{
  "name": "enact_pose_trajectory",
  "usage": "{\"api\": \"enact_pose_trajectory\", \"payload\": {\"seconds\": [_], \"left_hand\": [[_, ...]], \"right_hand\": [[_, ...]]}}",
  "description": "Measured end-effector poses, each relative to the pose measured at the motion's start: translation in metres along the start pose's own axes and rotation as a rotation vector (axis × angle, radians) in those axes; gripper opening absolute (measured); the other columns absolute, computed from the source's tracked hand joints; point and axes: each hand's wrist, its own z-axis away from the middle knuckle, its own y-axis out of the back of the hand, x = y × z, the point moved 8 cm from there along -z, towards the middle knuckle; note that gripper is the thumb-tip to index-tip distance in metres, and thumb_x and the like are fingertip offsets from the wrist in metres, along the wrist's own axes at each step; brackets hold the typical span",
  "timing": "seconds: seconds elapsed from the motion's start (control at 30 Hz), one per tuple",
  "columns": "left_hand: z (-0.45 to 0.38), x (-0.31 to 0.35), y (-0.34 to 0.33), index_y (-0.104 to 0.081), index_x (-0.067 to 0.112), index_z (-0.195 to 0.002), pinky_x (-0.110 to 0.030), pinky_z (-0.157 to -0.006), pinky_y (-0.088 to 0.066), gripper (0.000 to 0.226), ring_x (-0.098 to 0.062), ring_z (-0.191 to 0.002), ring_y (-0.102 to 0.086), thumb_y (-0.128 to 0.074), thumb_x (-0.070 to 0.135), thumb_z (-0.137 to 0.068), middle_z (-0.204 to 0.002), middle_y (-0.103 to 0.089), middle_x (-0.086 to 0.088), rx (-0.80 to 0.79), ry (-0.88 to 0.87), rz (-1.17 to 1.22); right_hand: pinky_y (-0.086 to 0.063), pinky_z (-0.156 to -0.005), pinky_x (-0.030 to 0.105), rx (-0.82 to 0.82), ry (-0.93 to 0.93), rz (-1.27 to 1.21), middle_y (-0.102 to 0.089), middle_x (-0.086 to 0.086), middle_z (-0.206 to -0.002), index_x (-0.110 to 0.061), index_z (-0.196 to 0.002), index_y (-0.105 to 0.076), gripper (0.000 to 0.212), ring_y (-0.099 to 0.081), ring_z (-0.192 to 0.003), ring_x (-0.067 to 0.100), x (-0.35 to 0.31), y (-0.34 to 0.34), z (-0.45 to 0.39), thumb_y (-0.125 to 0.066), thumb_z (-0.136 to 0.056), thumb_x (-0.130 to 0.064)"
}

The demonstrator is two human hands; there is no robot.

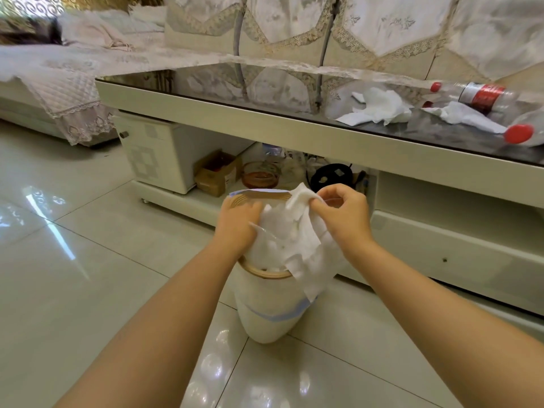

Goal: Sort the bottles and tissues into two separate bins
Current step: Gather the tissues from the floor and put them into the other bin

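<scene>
A white bin [266, 307] with a wooden rim and a plastic liner stands on the floor in front of the table. My left hand [240, 223] grips the liner at the bin's left rim. My right hand [341, 214] pinches a white tissue [303, 245] that drapes over the bin's mouth and down its right side. More crumpled tissues [379, 108] lie on the table at the right. Beside them lies a clear bottle with a red label [477, 97], and a second bottle's red cap [519, 134] shows at the right edge.
The low cream table with a dark glass top [206, 113] stands ahead, its lower shelf holding a cardboard box [216, 173], a glass bowl [260, 175] and a black object [331, 175]. A lace-covered sofa [73, 72] sits behind. Glossy floor tiles [73, 260] spread left.
</scene>
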Motion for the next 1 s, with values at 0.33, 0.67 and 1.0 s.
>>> {"api": "enact_pose_trajectory", "payload": {"seconds": [0.33, 0.67, 1.0], "left_hand": [[0.007, -0.029, 0.017, -0.056, 0.024, -0.095, -0.037, -0.082, -0.047, 0.018, -0.025, -0.091, -0.057, -0.039, 0.021, -0.098, -0.099, -0.063, -0.006, 0.011, 0.236, 0.456], [0.005, -0.030, 0.007, -0.067, 0.030, -0.096, -0.033, -0.081, -0.045, 0.032, -0.012, -0.084, -0.054, -0.051, 0.003, -0.089, -0.086, -0.061, 0.012, 0.062, 0.147, 0.241], [0.015, -0.023, 0.009, -0.069, 0.034, -0.094, -0.039, -0.083, -0.048, 0.043, -0.008, -0.085, -0.059, -0.048, -0.002, -0.082, -0.085, -0.066, 0.015, 0.105, 0.179, 0.328]], "right_hand": [[-0.048, -0.066, 0.019, -0.002, 0.040, -0.062, -0.064, -0.001, -0.082, -0.014, -0.085, -0.065, 0.008, -0.059, -0.075, 0.010, -0.031, -0.013, -0.046, -0.071, -0.081, -0.018], [-0.055, -0.077, 0.035, -0.247, -0.007, 0.063, -0.063, -0.004, -0.086, -0.021, -0.085, -0.065, 0.009, -0.060, -0.082, 0.013, 0.016, -0.053, -0.033, -0.070, -0.078, -0.020], [-0.056, -0.085, 0.038, -0.297, -0.023, 0.039, -0.071, -0.004, -0.086, -0.026, -0.079, -0.071, 0.012, -0.067, -0.086, 0.011, 0.029, -0.043, -0.016, -0.074, -0.075, -0.016]]}}
